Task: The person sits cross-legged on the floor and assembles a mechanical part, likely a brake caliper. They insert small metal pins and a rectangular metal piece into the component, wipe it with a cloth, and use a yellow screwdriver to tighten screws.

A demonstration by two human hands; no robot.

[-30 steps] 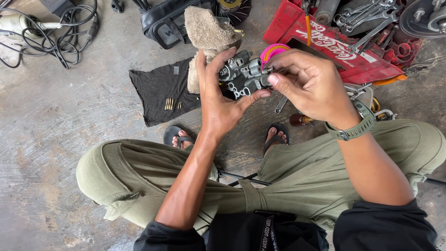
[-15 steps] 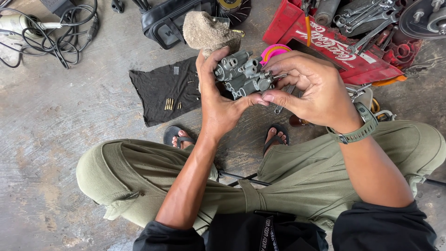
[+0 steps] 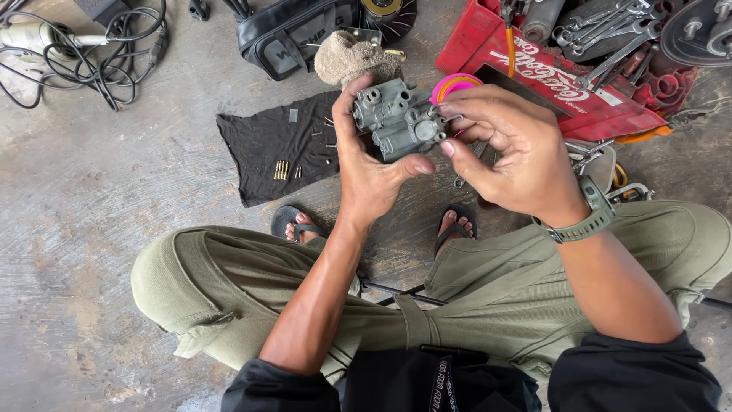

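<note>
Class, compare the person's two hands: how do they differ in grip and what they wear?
The left hand cradles the grey metal part in its palm, thumb underneath; the right hand only pinches at the part's edge with its fingertips. The right wrist wears a green watch; the left wrist is bare. Both touch the part.

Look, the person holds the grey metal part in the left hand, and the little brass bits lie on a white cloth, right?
Not quite. In the head view the left hand does hold the grey metal part, but the brass bits lie on a black cloth, not a white one.
</note>
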